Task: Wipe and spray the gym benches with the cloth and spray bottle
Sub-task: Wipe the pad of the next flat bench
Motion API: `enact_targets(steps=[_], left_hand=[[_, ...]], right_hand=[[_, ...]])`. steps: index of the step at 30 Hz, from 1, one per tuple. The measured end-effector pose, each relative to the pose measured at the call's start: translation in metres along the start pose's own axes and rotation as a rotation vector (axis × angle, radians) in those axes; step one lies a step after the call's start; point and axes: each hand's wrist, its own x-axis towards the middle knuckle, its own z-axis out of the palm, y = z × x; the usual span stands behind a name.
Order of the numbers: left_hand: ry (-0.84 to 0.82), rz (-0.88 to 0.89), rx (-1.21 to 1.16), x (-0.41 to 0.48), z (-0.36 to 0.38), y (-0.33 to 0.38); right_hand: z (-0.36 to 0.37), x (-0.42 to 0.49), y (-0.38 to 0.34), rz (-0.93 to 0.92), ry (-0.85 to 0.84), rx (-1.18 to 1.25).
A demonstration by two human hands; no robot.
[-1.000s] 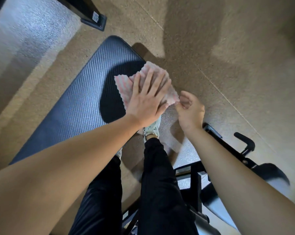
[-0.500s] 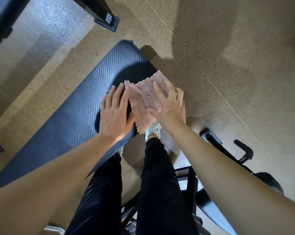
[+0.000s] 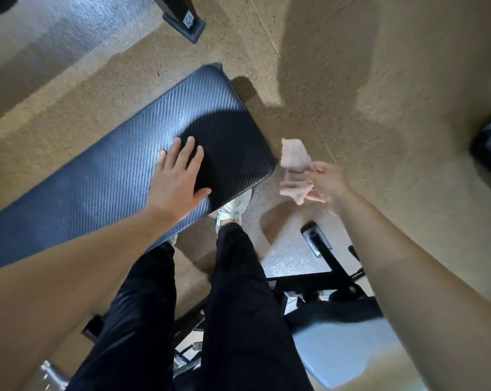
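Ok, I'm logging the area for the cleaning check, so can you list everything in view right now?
bench pad: one, black, textured, centre left
cloth: one, pink, right of the pad's end, over the floor
second pad: one, grey, lower right
frame: one, black metal, lower centre
post foot: one, black, stickered, top centre
floor: tan, speckled; grey strip upper left
trousers: black, bottom centre
shoe: one, white, below the pad's end
left hand: one, flat on the bench pad
right hand: one, holding the cloth
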Motion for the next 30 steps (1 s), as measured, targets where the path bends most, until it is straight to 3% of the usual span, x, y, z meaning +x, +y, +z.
enact_targets(steps=[5,10,14,20,30], left_hand=[[-0.003,-0.003,0.008,-0.001,0.001,0.002],[0.007,-0.005,0.015,-0.001,0.003,0.002],[0.011,-0.007,0.019,-0.001,0.005,0.000],[0.040,-0.008,-0.041,-0.003,0.012,-0.004],[0.151,0.027,-0.119,-0.005,0.023,-0.013]], right_hand=[[-0.013,0.001,-0.035,0.007,-0.112,0.065],[0.026,-0.001,-0.059,-0.036,-0.355,-0.032],[0.044,-0.007,-0.070,-0.091,-0.314,-0.017],[0.053,-0.006,-0.095,-0.182,-0.354,-0.208],[0.092,0.026,-0.156,-0.387,-0.304,-0.324]])
